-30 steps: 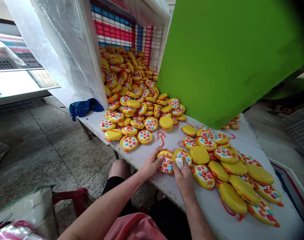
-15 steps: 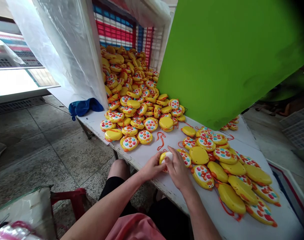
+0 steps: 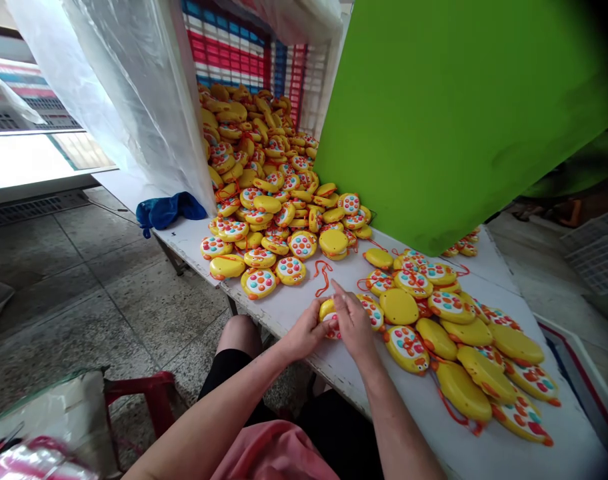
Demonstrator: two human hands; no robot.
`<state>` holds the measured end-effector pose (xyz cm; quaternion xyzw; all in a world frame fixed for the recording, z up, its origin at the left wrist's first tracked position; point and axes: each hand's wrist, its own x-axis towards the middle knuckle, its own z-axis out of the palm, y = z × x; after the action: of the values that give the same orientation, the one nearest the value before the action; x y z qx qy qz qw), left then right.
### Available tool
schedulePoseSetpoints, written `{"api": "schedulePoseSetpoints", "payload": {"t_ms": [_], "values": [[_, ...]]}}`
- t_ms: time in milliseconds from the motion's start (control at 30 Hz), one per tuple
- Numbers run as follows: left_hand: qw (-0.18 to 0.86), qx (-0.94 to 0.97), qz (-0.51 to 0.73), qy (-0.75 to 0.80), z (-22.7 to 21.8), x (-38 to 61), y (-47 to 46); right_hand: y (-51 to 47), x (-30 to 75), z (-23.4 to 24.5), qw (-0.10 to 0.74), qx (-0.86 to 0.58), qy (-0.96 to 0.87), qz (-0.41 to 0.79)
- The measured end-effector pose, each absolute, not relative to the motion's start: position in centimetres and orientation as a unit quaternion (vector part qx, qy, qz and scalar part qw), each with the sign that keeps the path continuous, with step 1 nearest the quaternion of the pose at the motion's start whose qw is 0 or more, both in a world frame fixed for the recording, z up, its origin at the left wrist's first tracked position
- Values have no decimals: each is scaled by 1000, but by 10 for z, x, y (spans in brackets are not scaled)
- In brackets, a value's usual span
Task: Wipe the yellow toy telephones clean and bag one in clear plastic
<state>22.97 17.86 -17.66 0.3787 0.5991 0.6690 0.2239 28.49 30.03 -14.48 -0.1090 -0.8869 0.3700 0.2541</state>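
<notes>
My left hand (image 3: 304, 331) grips the left edge of a yellow toy phone (image 3: 327, 311) with coloured buttons, at the near edge of the white table (image 3: 294, 303). My right hand (image 3: 353, 321) lies over the toy's face with its fingers pressed together and pointing away from me. The small white pad it carried is hidden under those fingers. An orange cord (image 3: 323, 275) lies just beyond the toy.
A big heap of the same yellow toys (image 3: 264, 180) rises at the back left. More toys (image 3: 454, 333) are spread to the right. A green board (image 3: 449, 113) stands behind them. Clear plastic sheeting (image 3: 134, 87) hangs at left, with a blue cloth (image 3: 167, 210) below it.
My right hand brought the white pad from the toy's right side onto its face, then slid forward over it. The pad is now covered. The left hand kept its hold.
</notes>
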Motion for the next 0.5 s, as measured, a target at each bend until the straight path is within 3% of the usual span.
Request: {"api": "schedulePoseSetpoints", "payload": {"t_ms": [167, 500], "values": [[231, 393, 660, 598, -180, 228, 179, 300, 289, -144, 263, -102, -896, 342], [306, 357, 697, 542, -179, 223, 181, 309, 288, -143, 217, -245, -612, 720]]}}
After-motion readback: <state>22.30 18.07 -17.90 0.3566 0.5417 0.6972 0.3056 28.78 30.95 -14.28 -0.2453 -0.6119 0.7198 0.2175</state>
